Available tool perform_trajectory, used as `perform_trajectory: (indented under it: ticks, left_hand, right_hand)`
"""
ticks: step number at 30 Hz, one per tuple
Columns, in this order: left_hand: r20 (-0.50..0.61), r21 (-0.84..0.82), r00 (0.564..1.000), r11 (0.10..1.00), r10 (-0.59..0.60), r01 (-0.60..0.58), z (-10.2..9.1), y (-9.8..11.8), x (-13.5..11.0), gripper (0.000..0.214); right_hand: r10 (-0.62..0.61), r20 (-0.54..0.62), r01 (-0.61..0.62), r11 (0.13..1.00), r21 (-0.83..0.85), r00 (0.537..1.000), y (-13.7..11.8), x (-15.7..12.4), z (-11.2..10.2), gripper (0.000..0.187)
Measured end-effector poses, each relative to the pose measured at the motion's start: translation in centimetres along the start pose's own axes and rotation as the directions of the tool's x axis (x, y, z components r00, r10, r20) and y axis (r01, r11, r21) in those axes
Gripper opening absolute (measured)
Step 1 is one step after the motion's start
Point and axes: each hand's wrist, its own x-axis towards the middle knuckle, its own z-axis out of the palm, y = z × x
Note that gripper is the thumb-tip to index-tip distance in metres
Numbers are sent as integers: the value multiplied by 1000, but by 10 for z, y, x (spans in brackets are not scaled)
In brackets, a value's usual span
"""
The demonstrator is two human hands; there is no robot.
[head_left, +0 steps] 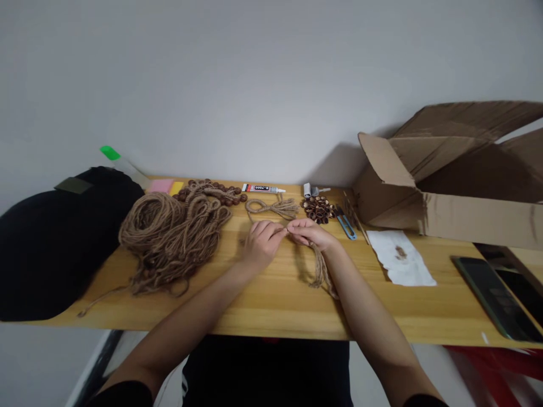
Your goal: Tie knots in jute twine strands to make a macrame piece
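Over the middle of the wooden table my left hand (263,243) and my right hand (311,233) meet at the fingertips, both closed on brown jute twine. Strands of the twine (319,265) hang below my right hand toward the table. The short stretch pinched between the fingers is mostly hidden. Just beyond the hands lies a looped, tied piece of twine (274,207). A large heap of twine (169,237) sits left of my left hand, with brown round beads (229,195) behind it. Right of the loop is a small pile of brown ring-like pieces (318,209).
Blue thread snips (345,223) and thin sticks (358,217) lie right of the rings. A glue tube (263,188) is by the wall. An open cardboard box (479,217), white tissue (401,257) and phone (494,294) stand right; a black bag (63,243) fills the left.
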Motion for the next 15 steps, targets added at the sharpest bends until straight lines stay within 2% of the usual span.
perform_trajectory:
  ticks: [7,15]
  left_hand:
    - [0,17,1000,1000,-13,13,0,-2,-1,18]
    - [80,-109,992,988,-98,106,1,-7,-7,22]
  right_hand:
    - [-19,-5,19,999,-37,1000,-1,0,2,29]
    - [12,-18,-14,990,-139,1000,-7,-4,8,24]
